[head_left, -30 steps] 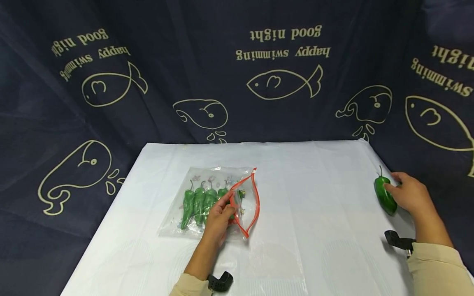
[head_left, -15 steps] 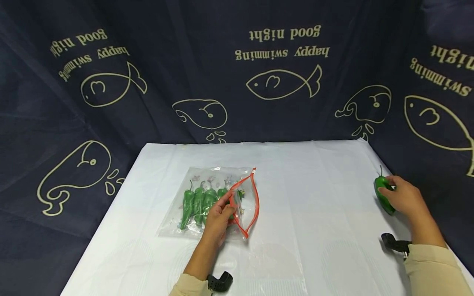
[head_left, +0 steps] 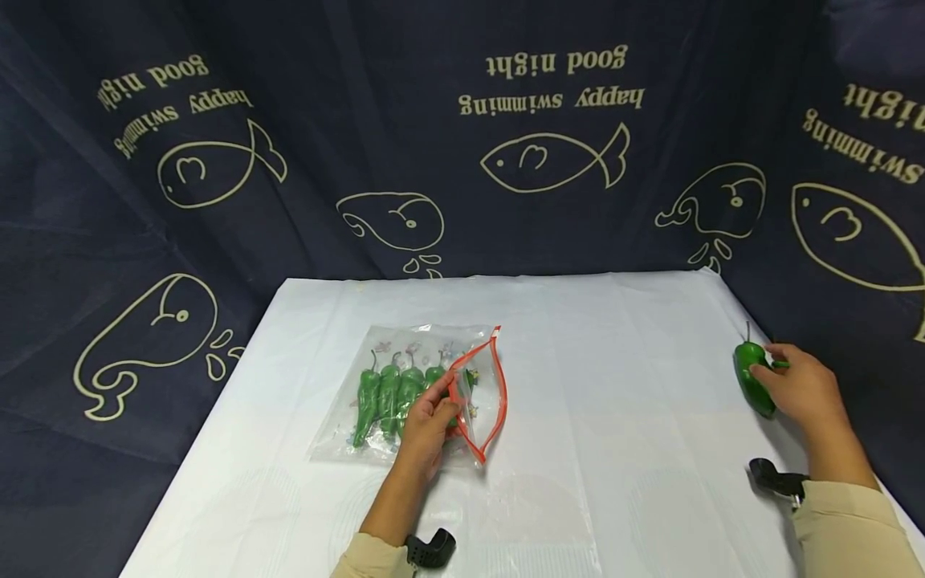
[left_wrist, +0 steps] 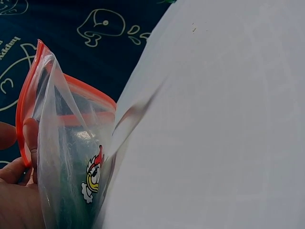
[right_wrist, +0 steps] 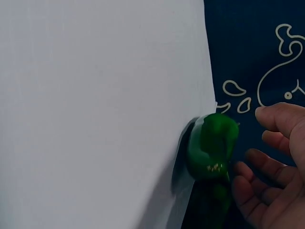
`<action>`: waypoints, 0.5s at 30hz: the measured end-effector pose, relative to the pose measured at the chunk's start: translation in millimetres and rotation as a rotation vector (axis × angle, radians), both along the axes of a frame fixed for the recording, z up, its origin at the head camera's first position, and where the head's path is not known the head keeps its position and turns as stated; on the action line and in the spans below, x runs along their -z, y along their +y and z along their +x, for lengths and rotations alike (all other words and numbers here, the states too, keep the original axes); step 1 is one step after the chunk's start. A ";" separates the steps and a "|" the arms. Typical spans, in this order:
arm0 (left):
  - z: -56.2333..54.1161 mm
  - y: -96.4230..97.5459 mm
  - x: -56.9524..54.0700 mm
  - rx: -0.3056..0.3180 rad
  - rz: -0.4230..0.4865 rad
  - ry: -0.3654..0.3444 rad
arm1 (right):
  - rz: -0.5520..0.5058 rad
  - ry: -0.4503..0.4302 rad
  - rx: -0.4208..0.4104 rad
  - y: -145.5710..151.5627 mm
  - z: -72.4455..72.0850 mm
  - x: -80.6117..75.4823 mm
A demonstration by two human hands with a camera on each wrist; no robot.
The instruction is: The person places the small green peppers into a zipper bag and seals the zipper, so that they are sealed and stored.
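A clear zip bag [head_left: 340,433] with a red zip lies on the white table, its mouth gaping to the right. Several green peppers [head_left: 368,401] lie side by side inside it. My left hand [head_left: 426,421] pinches the red rim [left_wrist: 21,114], with a fingertip seen through the plastic. At the table's right side my right hand [head_left: 805,385] is beside a green pepper [head_left: 751,385] with its stem pointing away. Its thumb overlaps the pepper in the head view. In the right wrist view the fingers [right_wrist: 257,183] are spread beside the pepper [right_wrist: 209,148], with a gap before the thumb.
A dark curtain [head_left: 405,120] with fish and whale drawings hangs behind and beside the white table [head_left: 614,401]. The right hand is close to the table's right edge. A darker green shape [right_wrist: 209,202] sits below the pepper in the right wrist view.
My right hand has shifted slightly left, then back right, staying beside the pepper. A green bit now shows between its thumb and finger. The left hand and bag stay put.
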State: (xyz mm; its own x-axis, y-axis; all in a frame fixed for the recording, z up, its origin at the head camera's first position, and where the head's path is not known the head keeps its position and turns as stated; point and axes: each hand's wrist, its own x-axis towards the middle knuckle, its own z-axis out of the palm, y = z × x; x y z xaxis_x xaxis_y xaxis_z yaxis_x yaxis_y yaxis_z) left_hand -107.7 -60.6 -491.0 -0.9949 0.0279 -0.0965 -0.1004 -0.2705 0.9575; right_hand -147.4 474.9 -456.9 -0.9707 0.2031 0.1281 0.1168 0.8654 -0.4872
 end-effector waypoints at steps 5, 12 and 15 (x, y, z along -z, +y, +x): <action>-0.7 0.3 -0.2 -0.001 0.000 -0.001 | -0.010 -0.035 0.000 3.5 1.3 1.7; -1.0 0.1 0.3 0.004 -0.005 0.005 | -0.028 -0.077 -0.022 5.0 0.2 8.5; -0.5 0.1 0.1 0.001 -0.003 0.000 | -0.033 -0.084 -0.032 4.0 -0.9 11.1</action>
